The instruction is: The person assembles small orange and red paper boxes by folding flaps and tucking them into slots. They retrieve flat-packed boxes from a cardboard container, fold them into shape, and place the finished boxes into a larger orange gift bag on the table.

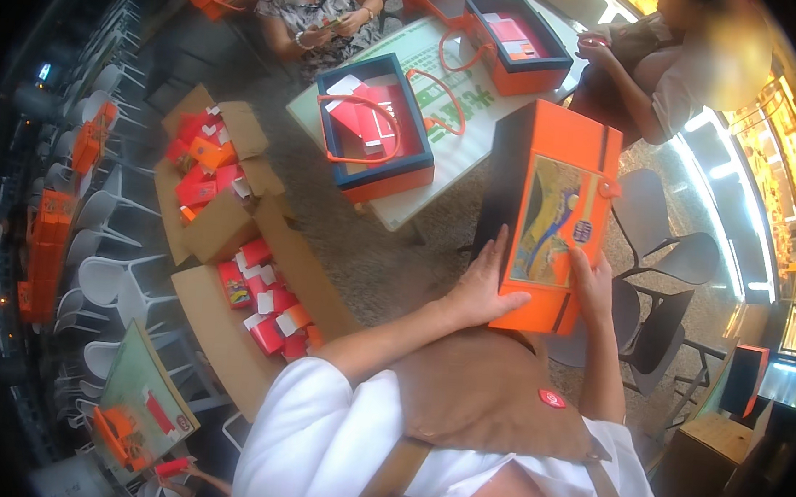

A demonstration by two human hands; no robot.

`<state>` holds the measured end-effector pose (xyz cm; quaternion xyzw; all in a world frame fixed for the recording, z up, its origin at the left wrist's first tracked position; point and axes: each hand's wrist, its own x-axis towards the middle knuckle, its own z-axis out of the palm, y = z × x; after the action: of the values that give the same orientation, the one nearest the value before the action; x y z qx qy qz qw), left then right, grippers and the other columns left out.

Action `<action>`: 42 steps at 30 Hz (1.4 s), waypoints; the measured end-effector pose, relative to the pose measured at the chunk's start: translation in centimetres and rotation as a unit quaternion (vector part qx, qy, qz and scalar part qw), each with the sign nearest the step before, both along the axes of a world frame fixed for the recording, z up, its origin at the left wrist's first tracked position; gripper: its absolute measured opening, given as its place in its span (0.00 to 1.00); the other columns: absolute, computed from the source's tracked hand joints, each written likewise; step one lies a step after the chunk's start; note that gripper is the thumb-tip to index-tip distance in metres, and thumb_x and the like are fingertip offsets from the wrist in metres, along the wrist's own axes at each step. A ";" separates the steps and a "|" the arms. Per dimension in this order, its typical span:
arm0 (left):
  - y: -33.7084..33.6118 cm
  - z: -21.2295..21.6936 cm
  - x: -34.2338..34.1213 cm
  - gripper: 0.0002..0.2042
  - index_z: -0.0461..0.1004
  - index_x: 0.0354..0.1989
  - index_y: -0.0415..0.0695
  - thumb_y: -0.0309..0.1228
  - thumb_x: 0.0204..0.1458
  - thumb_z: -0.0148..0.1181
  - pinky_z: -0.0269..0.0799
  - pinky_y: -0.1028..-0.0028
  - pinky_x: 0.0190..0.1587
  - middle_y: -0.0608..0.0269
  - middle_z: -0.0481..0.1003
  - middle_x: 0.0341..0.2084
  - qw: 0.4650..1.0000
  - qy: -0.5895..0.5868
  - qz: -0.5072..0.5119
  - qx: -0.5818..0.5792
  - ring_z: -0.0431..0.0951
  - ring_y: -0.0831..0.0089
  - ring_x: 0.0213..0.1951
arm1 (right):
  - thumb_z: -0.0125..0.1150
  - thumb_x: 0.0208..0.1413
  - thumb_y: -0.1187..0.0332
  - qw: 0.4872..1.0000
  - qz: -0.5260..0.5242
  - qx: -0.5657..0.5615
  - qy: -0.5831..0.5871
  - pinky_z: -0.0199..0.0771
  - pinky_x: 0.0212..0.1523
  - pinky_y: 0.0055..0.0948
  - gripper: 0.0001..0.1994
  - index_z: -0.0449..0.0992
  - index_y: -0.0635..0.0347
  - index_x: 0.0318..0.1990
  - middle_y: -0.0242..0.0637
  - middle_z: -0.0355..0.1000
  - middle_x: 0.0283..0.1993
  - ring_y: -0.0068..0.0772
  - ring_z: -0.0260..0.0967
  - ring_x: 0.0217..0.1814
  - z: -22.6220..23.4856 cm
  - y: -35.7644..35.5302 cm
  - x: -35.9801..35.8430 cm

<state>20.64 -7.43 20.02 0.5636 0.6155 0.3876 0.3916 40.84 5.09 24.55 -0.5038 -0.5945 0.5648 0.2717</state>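
Holding up an orange box [557, 223] with both hands, the person keeps it before the chest, in front of the brown apron [481, 384] and clear of the worktop [463, 175]. The left hand [488, 287] grasps its lower left edge, with the thumb across the lower front; the right hand [591, 285] grips its right side, fingertips on the front. The box shows a dark side and a colourful picture panel on its front.

Beyond it, the pale green and white worktop carries two open boxes with dark blue rims, the nearer one [391, 189] and the farther one [534, 79], both containing red and white packs. Orange cord handles [453, 100] lie beside them.

To the left, two opened cardboard cartons, an upper one [224, 227] and a lower one [199, 295], hold many small red packs [266, 332]. One seated person [290, 15] is past the worktop, and another person [682, 79] is at the upper right. Grey chairs [645, 215] stand on the right, white chairs [105, 274] on the left.
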 end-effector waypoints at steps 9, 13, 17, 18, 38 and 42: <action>3.4 -1.8 -4.7 0.56 0.27 0.75 0.44 0.38 0.49 0.69 0.53 0.58 0.70 0.38 0.52 0.69 0.986 -0.088 0.071 0.126 0.56 0.45 0.69 | 0.63 0.61 0.59 0.994 0.081 0.048 -0.058 0.73 0.48 0.27 0.21 0.75 0.67 0.53 0.37 0.78 0.46 0.23 0.73 0.46 0.0 5.5 -7.4; 6.3 -2.5 -5.8 0.52 0.32 0.75 0.44 0.35 0.50 0.68 0.55 0.60 0.69 0.42 0.53 0.69 0.974 -0.164 0.101 0.116 0.57 0.51 0.70 | 0.64 0.59 0.55 0.989 0.100 0.069 -0.087 0.73 0.49 0.29 0.24 0.75 0.67 0.53 0.41 0.79 0.47 0.26 0.75 0.49 0.4 9.5 -9.9; 11.6 -3.1 -7.5 0.50 0.33 0.75 0.43 0.31 0.52 0.65 0.56 0.62 0.69 0.46 0.54 0.69 0.965 -0.227 0.107 0.078 0.57 0.57 0.69 | 0.65 0.57 0.53 0.978 0.126 0.114 -0.123 0.73 0.52 0.31 0.28 0.74 0.66 0.57 0.45 0.79 0.49 0.33 0.76 0.52 -0.1 15.5 -12.3; 12.8 -3.3 -8.0 0.49 0.33 0.75 0.43 0.30 0.53 0.64 0.56 0.62 0.69 0.48 0.54 0.69 0.960 -0.241 0.107 0.092 0.57 0.59 0.69 | 0.65 0.57 0.53 0.974 0.136 0.121 -0.134 0.73 0.52 0.31 0.28 0.74 0.66 0.57 0.45 0.79 0.49 0.33 0.76 0.52 0.6 16.8 -13.3; 29.0 -7.8 -15.5 0.52 0.30 0.74 0.36 0.27 0.46 0.64 0.41 0.66 0.74 0.39 0.40 0.74 0.957 -0.104 0.232 0.139 0.41 0.54 0.75 | 0.52 0.66 0.67 0.943 0.282 0.161 0.075 0.67 0.47 0.25 0.17 0.71 0.67 0.57 0.34 0.72 0.46 0.25 0.67 0.45 -10.4 37.5 -22.8; 30.1 -9.1 -15.3 0.52 0.32 0.75 0.40 0.28 0.48 0.64 0.44 0.66 0.74 0.42 0.42 0.74 0.950 -0.082 0.255 0.158 0.43 0.54 0.75 | 0.52 0.66 0.67 0.953 0.279 0.063 0.098 0.68 0.49 0.29 0.17 0.71 0.67 0.58 0.36 0.72 0.50 0.28 0.68 0.47 -9.5 37.5 -23.2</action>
<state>5.32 22.69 10.96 0.4088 0.6353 0.6116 0.2349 17.67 42.59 15.05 -0.2416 -0.7159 0.6265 0.1912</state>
